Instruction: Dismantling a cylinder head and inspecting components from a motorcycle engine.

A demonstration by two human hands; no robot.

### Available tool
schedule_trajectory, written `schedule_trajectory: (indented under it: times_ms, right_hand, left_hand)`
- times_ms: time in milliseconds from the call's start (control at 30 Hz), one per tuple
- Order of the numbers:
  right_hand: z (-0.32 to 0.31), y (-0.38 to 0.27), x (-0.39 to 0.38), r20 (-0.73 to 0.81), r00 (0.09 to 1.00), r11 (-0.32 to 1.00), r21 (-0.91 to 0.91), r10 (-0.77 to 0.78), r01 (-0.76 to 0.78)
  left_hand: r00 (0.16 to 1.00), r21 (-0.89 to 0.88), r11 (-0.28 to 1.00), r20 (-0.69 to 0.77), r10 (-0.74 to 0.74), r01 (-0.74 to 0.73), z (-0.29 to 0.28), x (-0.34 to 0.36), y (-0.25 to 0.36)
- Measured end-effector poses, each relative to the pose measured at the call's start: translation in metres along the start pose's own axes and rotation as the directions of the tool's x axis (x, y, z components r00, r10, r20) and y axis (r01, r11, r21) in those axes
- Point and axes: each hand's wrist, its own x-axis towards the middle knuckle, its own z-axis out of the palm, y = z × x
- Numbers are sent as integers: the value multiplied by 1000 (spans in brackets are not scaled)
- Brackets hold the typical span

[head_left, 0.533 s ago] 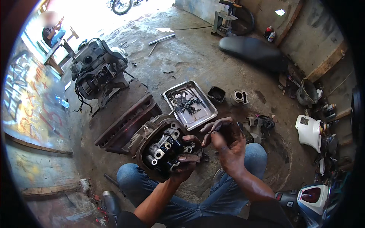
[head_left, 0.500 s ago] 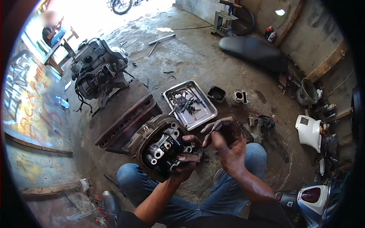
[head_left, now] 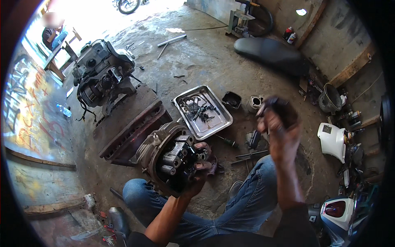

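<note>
In the head view, my left hand [head_left: 193, 181] grips a greasy metal cylinder head [head_left: 162, 146] tilted open side up, with a dark reddish rag [head_left: 214, 164] bunched by its fingers. My right hand [head_left: 279, 121] is raised at the right, blurred, its dark fingers curled; what they hold, if anything, I cannot make out. A green-handled screwdriver [head_left: 228, 141] lies between my hands on the floor. Beyond the cylinder head is a steel tray [head_left: 220, 127] of small parts and tools, with a black container [head_left: 231, 100] and a metal cylinder [head_left: 255, 103] to its right.
An engine [head_left: 103, 74] sits behind a rusty metal block [head_left: 123, 142] at left. A black seat [head_left: 267, 53], bucket [head_left: 329, 99] and white panel [head_left: 331, 142] line the right wall. A person [head_left: 53, 35] sits on a bench at the back left.
My right hand has moved up and to the right, away from the cylinder head, uncovering the screwdriver. My left hand still grips the head. The whole view has shifted slightly.
</note>
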Motion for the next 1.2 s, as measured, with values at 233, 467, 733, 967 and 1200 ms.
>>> schedule_trajectory:
  times_ms: [233,467,733,967,1200]
  right_hand:
    - [-35,64,91,164,983,901,-434,84,-4]
    - [-52,324,125,205,892,672,-728,403,-136]
    - [-41,433,125,98,893,647,-724,439,-239]
    - [-14,464,156,-4,956,592,-785,293,-184]
    - [-27,486,185,-164,948,588,-751,272,-299]
  left_hand:
    - [919,730,609,66,389,-311,-12,-26,14]
    - [722,777,452,4,692,-438,-78,-60,53]
    - [626,665,585,-222,748,-464,-160,-60,84]
    - [620,614,615,-246,745,-495,-220,-70,129]
    - [695,556,722,-321,644,-413,-229,-67,149]
